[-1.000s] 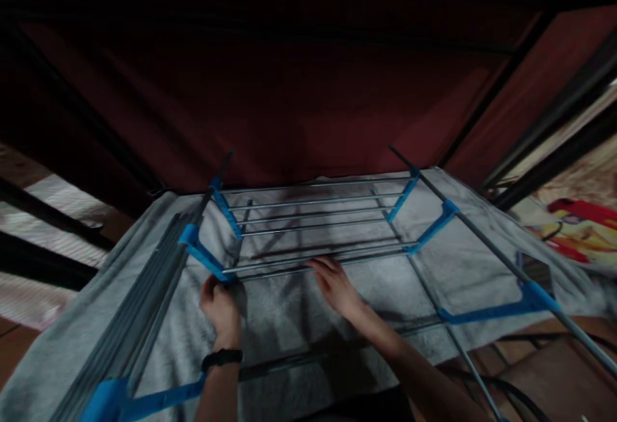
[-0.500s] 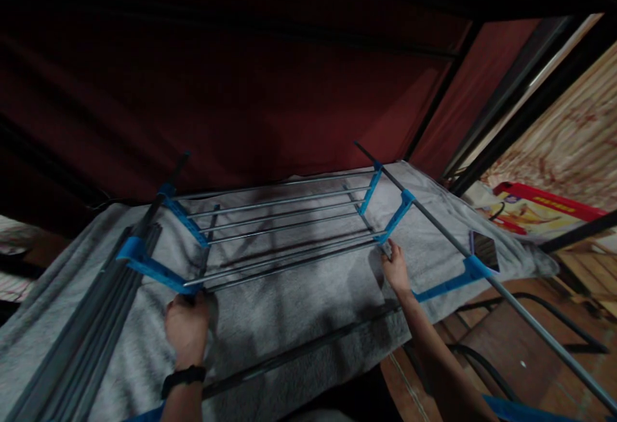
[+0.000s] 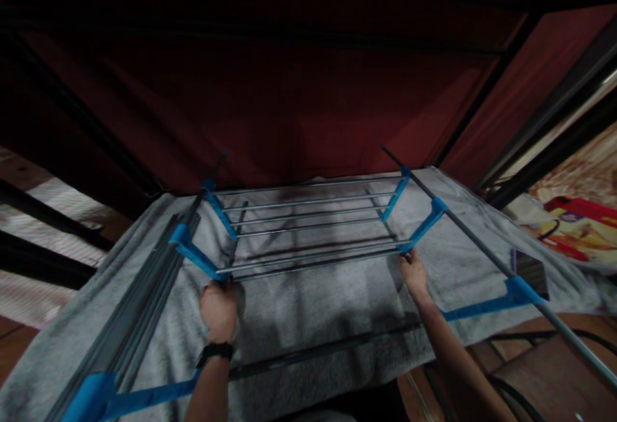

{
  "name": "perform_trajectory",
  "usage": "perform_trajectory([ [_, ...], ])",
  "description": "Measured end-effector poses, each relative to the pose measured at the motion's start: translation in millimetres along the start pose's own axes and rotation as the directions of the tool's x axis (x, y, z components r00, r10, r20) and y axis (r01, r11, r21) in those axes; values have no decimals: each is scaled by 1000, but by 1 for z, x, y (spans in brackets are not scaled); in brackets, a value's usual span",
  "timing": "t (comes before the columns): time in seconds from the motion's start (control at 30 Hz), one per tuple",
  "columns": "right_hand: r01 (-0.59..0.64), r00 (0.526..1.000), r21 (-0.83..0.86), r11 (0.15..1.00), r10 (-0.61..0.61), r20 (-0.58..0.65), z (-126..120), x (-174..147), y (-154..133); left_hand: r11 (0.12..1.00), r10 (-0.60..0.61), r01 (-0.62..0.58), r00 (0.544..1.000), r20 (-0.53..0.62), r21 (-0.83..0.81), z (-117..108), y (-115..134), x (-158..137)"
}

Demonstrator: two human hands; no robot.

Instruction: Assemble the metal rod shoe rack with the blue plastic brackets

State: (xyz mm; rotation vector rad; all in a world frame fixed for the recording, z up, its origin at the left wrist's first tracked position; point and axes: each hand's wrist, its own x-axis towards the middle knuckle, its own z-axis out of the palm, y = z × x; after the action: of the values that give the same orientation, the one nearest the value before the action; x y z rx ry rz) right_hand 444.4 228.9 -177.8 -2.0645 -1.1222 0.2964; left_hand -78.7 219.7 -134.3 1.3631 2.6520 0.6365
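Observation:
A rack of thin grey metal rods and blue plastic brackets lies on its side on a grey cloth. My left hand, with a dark band on its wrist, is closed around the rack's near left corner, just under a blue bracket. At the opposite near corner, my right hand grips the frame below another blue bracket. The fingertips of both hands are partly hidden. A long grey tube runs along the rack's right side through the brackets. Nearer to me, a dark tube crosses between my forearms.
Several loose grey tubes lie bundled at the left. Near the right edge of the cloth rests a phone. Behind stands a dark red panel. A red and yellow box and a chair are at the right.
My view has turned left, so the rack and both hands appear farther right. Both hands stay at the same two corners; the right fingers now sit closer under the bracket.

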Motion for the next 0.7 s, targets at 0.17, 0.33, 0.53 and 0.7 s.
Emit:
perform_trajectory([
  [0.17, -19, 1000, 1, 1000, 19, 2, 0, -1, -4, 1000, -1, 1, 1000, 2, 12, 0, -3, -2],
  [0.33, -56, 998, -1, 998, 56, -13, 2, -4, -9, 999, -8, 5, 998, -63, -38, 2, -3, -5],
  [0.53, -68, 996, 92, 993, 73, -53, 1, -8, -15, 1000, -6, 6, 1000, -22, 29, -3, -2, -5],
  [0.7, 40, 999, 281, 959, -33, -31, -6, -7, -14, 998, -34, 38, 997, 76, -47, -5, -7, 1],
])
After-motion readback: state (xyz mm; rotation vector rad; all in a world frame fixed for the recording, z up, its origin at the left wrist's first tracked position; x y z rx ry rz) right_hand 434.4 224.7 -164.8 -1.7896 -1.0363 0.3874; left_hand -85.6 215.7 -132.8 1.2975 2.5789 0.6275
